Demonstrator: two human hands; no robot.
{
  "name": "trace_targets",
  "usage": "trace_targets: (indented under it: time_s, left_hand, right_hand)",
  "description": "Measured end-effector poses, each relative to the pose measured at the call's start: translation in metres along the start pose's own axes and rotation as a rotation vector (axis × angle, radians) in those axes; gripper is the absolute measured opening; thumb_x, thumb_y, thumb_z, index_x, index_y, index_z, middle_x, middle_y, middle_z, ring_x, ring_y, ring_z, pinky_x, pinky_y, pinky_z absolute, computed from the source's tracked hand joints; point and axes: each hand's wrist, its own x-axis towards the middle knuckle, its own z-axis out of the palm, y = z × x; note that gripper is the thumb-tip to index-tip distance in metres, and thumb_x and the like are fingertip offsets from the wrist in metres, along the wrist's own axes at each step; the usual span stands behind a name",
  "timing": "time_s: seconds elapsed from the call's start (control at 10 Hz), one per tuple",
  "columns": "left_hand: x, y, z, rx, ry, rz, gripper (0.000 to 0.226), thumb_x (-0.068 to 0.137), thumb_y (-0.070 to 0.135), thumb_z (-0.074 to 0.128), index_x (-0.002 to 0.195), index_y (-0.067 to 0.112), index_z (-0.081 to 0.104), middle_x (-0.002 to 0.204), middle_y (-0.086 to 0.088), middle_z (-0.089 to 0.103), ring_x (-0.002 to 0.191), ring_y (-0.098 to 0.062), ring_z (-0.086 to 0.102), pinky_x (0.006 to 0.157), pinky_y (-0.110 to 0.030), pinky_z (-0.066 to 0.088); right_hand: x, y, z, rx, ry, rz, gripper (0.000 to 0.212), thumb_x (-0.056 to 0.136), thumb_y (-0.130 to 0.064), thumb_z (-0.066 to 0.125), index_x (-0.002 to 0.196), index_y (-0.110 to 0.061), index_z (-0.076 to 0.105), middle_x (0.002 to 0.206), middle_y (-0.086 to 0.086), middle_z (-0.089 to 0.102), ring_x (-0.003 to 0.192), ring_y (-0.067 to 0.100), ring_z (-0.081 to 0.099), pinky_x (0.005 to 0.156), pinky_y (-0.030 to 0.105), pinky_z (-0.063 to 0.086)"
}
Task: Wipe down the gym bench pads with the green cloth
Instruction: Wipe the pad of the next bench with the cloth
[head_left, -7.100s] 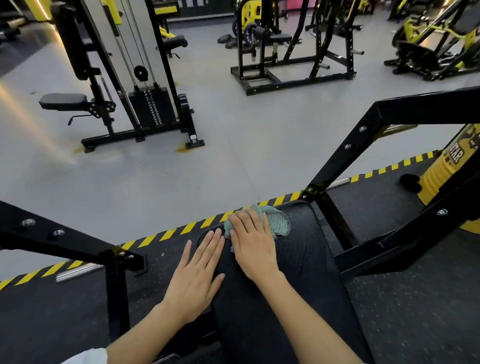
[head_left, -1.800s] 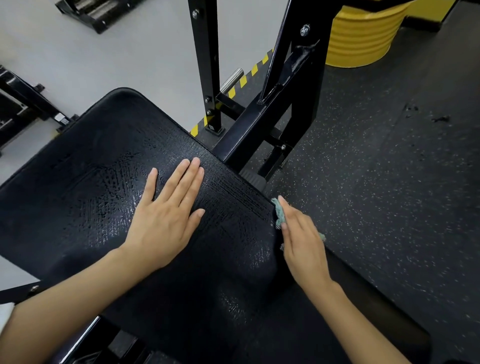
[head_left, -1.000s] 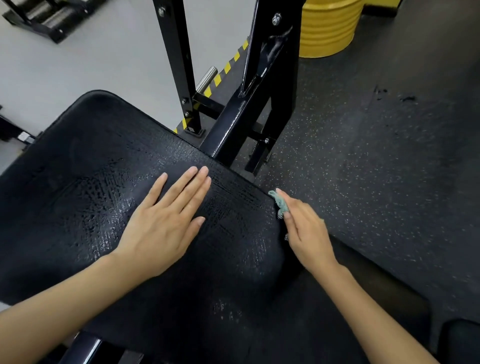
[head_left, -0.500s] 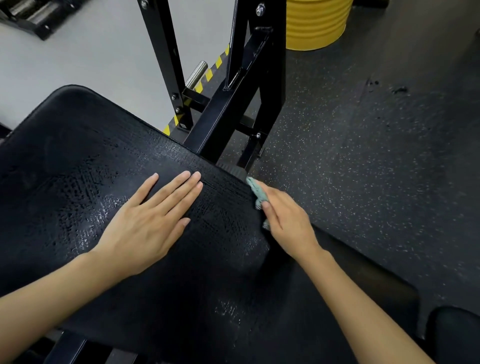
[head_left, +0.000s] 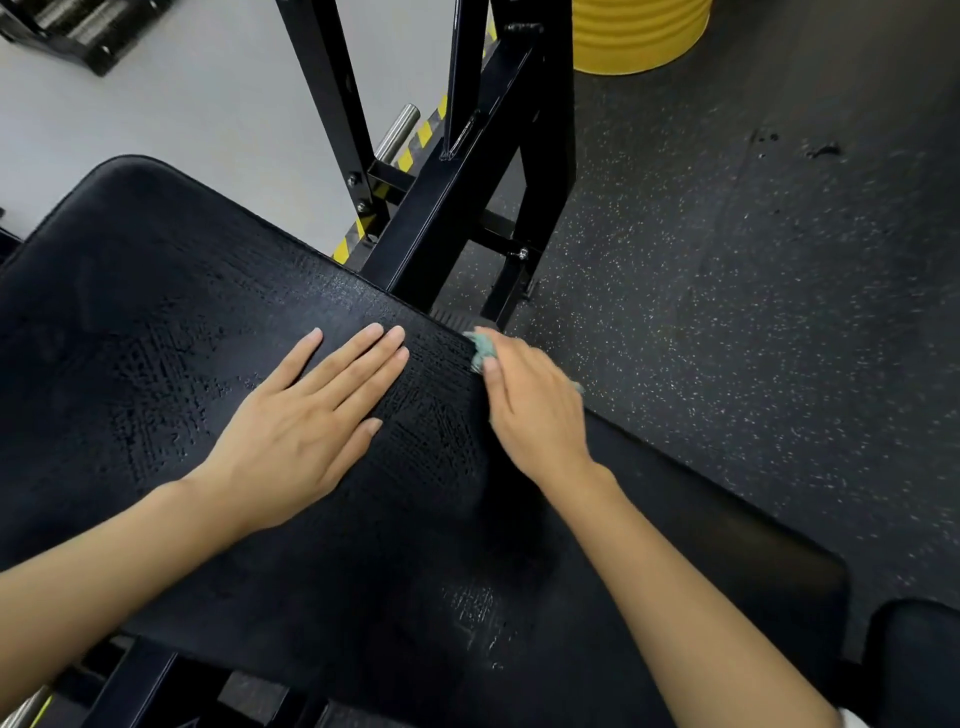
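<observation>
Frame upright (head_left: 431, 223) just beyond cloth (head_left: 483, 349); yellow drum (head_left: 639, 36) behind.

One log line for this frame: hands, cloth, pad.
left hand: flat on pad | right hand: presses cloth against pad's right edge | cloth: mostly hidden under hand
</observation>
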Motion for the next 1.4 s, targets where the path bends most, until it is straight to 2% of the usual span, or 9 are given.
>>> trace_targets:
  time_s: [0.1, 0.2, 0.3, 0.5, 0.7, 0.8, 1.0, 1.1, 1.4]
  left_hand:
    - [0.005, 0.002, -0.001, -0.002, -0.011, 0.017, 0.058, 0.101, 0.034, 0.025, 0.153, 0.009, 0.026, 0.161, -0.005, 0.022, 0.149, -0.019, 0.018, 0.119, -0.049, 0.019]
    - [0.009, 0.007, 0.000, 0.007, -0.026, 0.023, 0.058, 0.101, 0.033, 0.025, 0.153, 0.008, 0.025, 0.161, -0.005, 0.021, 0.150, -0.020, 0.017, 0.118, -0.050, 0.019]
    - [0.013, 0.012, 0.003, 0.021, -0.031, 0.042, 0.058, 0.101, 0.033, 0.024, 0.153, 0.007, 0.024, 0.162, -0.006, 0.019, 0.150, -0.021, 0.016, 0.119, -0.049, 0.019]
    - [0.022, 0.024, 0.006, 0.032, -0.052, 0.101, 0.059, 0.101, 0.035, 0.023, 0.153, 0.007, 0.021, 0.163, -0.007, 0.016, 0.150, -0.021, 0.014, 0.118, -0.049, 0.020]
    - [0.031, 0.035, 0.009, 0.017, -0.052, 0.139, 0.060, 0.101, 0.036, 0.021, 0.153, 0.007, 0.022, 0.162, -0.007, 0.016, 0.150, -0.021, 0.015, 0.118, -0.048, 0.019]
    - [0.035, 0.044, 0.010, 0.015, -0.057, 0.150, 0.060, 0.101, 0.036, 0.021, 0.153, 0.007, 0.021, 0.163, -0.006, 0.016, 0.150, -0.021, 0.014, 0.118, -0.048, 0.020]
    - [0.038, 0.049, 0.011, 0.018, -0.066, 0.144, 0.060, 0.101, 0.037, 0.022, 0.154, 0.007, 0.021, 0.163, -0.007, 0.015, 0.150, -0.020, 0.015, 0.118, -0.048, 0.020]
    - [0.038, 0.049, 0.010, 0.016, -0.076, 0.144, 0.061, 0.101, 0.037, 0.022, 0.154, 0.007, 0.020, 0.163, -0.006, 0.015, 0.150, -0.020, 0.014, 0.119, -0.048, 0.019]
    - [0.038, 0.051, 0.009, 0.013, -0.085, 0.134, 0.061, 0.101, 0.038, 0.023, 0.153, 0.008, 0.022, 0.163, -0.006, 0.016, 0.150, -0.020, 0.015, 0.118, -0.048, 0.020]
  right_hand:
    - [0.009, -0.011, 0.005, 0.012, 0.000, -0.020, 0.040, 0.103, -0.031, 0.029, 0.136, -0.021, 0.049, 0.125, -0.005, 0.062, 0.107, 0.018, 0.056, 0.086, 0.037, 0.044]
    - [-0.007, 0.015, 0.001, 0.029, -0.011, -0.034, 0.039, 0.103, -0.031, 0.031, 0.134, -0.018, 0.051, 0.122, -0.004, 0.063, 0.105, 0.018, 0.056, 0.083, 0.037, 0.045]
    - [-0.037, 0.062, -0.010, 0.001, -0.018, 0.002, 0.042, 0.102, -0.033, 0.028, 0.133, -0.020, 0.052, 0.121, -0.005, 0.063, 0.106, 0.018, 0.056, 0.086, 0.039, 0.047]
    - [-0.090, 0.135, -0.035, -0.076, -0.018, 0.145, 0.048, 0.101, -0.038, 0.022, 0.132, -0.020, 0.054, 0.120, -0.007, 0.063, 0.110, 0.015, 0.055, 0.089, 0.026, 0.038]
    - [-0.071, 0.100, -0.023, -0.064, 0.053, 0.192, 0.049, 0.100, -0.035, 0.022, 0.126, -0.016, 0.059, 0.114, -0.002, 0.067, 0.102, 0.018, 0.060, 0.084, 0.031, 0.043]
    - [-0.050, 0.070, -0.017, -0.042, 0.045, 0.140, 0.046, 0.101, -0.034, 0.022, 0.125, -0.019, 0.058, 0.112, -0.003, 0.067, 0.099, 0.019, 0.060, 0.080, 0.033, 0.045]
    - [-0.023, 0.029, -0.006, 0.032, 0.048, 0.066, 0.039, 0.102, -0.032, 0.030, 0.127, -0.020, 0.057, 0.113, -0.007, 0.066, 0.099, 0.015, 0.059, 0.083, 0.033, 0.044]
    - [-0.035, 0.048, -0.010, 0.025, 0.018, 0.062, 0.039, 0.102, -0.035, 0.031, 0.128, -0.021, 0.056, 0.114, -0.007, 0.065, 0.099, 0.014, 0.058, 0.084, 0.035, 0.044]
    - [-0.079, 0.110, -0.031, -0.041, -0.016, 0.154, 0.051, 0.100, -0.043, 0.021, 0.126, -0.019, 0.057, 0.115, -0.007, 0.063, 0.102, 0.014, 0.055, 0.085, 0.027, 0.038]
